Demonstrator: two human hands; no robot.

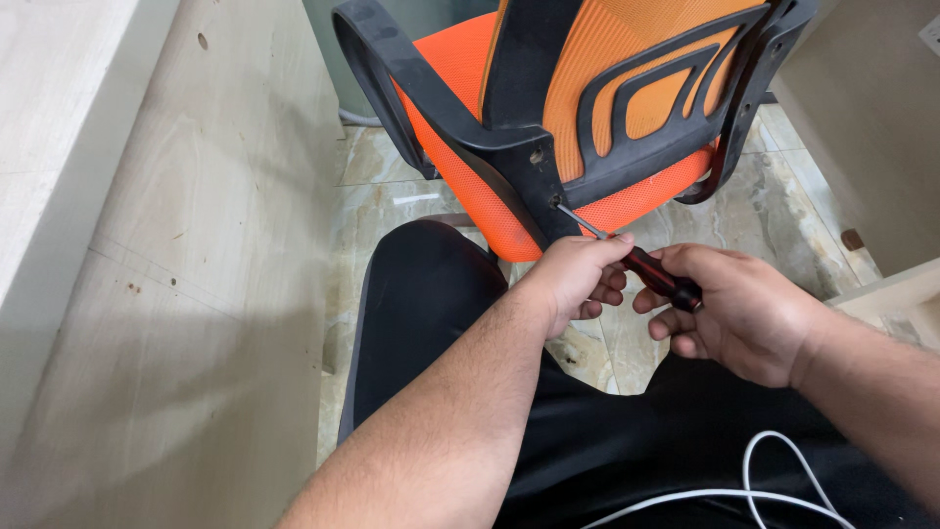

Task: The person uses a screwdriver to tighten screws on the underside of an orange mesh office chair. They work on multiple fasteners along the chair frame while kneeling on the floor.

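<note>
We close both hands, left (578, 279) and right (729, 309), on the red-and-black-handled screwdriver (658, 277), its shaft slanting up-left into the orange mesh chair's black plastic frame (534, 162).

Chair frame (534, 162) blocks ahead; wood panel (196, 294) walls left; tiled floor (392, 206) gap between.

Seen from above: a left hand (578, 279) and right hand (734, 309) grip a red-and-black screwdriver (641, 263), its tip set against the black plastic frame (534, 162) of an orange mesh chair (597, 59) on a marble floor (382, 211).
</note>
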